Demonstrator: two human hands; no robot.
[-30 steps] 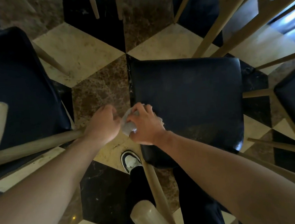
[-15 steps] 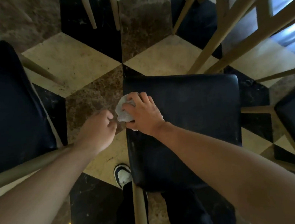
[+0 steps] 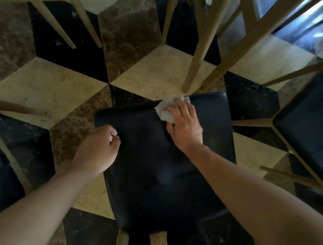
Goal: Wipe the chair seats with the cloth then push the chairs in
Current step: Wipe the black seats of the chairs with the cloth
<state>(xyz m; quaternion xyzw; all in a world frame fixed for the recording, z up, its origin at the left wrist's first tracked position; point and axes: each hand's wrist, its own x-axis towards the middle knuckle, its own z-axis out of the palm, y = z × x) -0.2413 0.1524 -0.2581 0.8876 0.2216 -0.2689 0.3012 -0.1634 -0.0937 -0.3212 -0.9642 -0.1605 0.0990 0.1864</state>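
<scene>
Sweeping the cloth (image 3: pixel 167 110) from the near-left edge of the chair seat (image 3: pixel 161 171) to its far edge, our right hand (image 3: pixel 184 126) presses it flat-fingered; our left hand (image 3: pixel 98 147) hovers clenched, holding nothing, over the seat's left edge. Wiping is underway.

Seat (image 3: pixel 161 171): centre and 6 o'clock half bare, free for a sweep. Cloth (image 3: pixel 164 110) under right hand (image 3: pixel 184 126) takes the 12 o'clock edge; left hand (image 3: pixel 98 147) overhangs the 9 o'clock edge. Wooden legs (image 3: pixel 196 60) land on the floor (image 3: pixel 46 89) just past 12–1 o'clock. Second seat (image 3: pixel 313 128) near at 3 o'clock, a narrow floor gap between. 9–10 o'clock: open floor.
</scene>
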